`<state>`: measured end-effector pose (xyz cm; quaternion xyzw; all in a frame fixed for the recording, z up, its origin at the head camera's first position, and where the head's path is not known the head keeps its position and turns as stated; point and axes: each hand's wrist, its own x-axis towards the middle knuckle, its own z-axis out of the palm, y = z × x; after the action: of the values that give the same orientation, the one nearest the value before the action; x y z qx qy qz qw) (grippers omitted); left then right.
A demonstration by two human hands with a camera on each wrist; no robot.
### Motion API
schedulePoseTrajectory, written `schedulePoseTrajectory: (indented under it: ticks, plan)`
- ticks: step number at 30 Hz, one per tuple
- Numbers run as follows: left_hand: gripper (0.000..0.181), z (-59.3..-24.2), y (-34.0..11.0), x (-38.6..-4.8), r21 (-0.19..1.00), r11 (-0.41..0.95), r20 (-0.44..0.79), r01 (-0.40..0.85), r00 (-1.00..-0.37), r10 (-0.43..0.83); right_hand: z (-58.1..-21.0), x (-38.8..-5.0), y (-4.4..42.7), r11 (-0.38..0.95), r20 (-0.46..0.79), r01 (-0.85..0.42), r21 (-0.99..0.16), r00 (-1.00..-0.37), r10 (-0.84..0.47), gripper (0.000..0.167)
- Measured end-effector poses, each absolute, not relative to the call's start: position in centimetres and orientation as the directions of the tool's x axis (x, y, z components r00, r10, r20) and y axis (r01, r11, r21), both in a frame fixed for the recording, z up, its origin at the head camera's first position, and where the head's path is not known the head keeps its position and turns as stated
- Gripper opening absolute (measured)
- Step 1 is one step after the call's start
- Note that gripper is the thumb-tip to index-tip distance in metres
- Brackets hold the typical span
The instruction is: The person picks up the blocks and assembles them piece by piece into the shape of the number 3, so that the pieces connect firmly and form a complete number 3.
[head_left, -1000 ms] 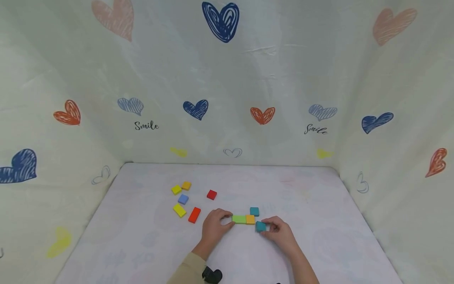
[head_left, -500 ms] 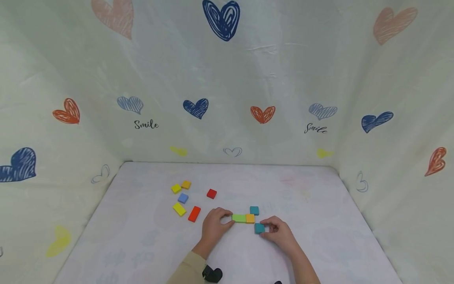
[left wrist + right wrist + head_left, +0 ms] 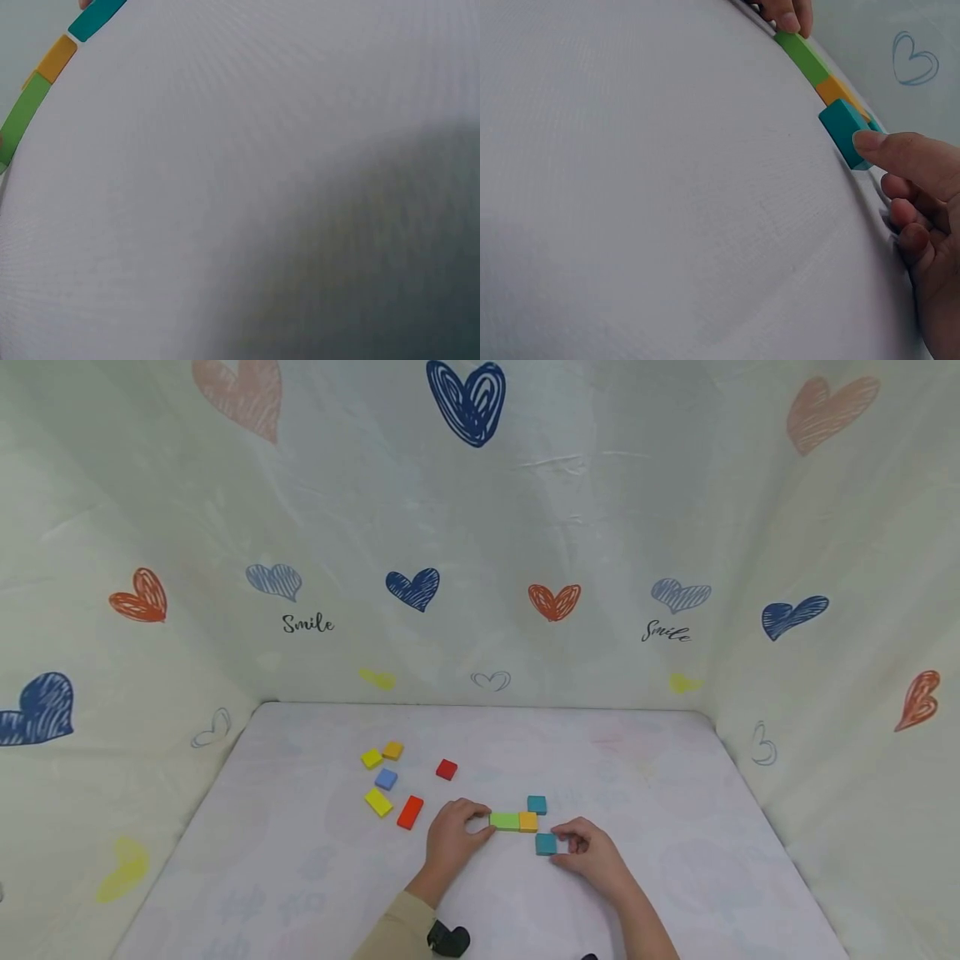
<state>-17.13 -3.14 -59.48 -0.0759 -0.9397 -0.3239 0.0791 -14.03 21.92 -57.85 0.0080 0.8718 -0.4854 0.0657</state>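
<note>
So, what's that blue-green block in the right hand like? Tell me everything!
The teal block is plain, with flat faces, straight edges and a smooth, painted-looking surface. From above, its top looks nearly square. The right hand pinches its right side between thumb and finger. It is just on the near side of the closest orange block, slightly to the right. I can't tell whether it rests on the table or is raised.

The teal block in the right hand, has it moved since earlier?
Yes: against the orange block beside the green block, the teal block moved slightly left and nearer the camera.
</note>
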Motion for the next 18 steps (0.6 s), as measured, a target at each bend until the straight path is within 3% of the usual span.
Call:
schedulePoseTrajectory:
  ticks: [18]
  plan:
    - [0.029, -59.21, -3.19, -17.05, 0.584, 0.787, 0.200, 0.201, -0.975, 0.100, -58.02, -14.28, 21.64, 0.512, -0.122, 0.090, -0.854, -0.992, -0.028, 0.030]
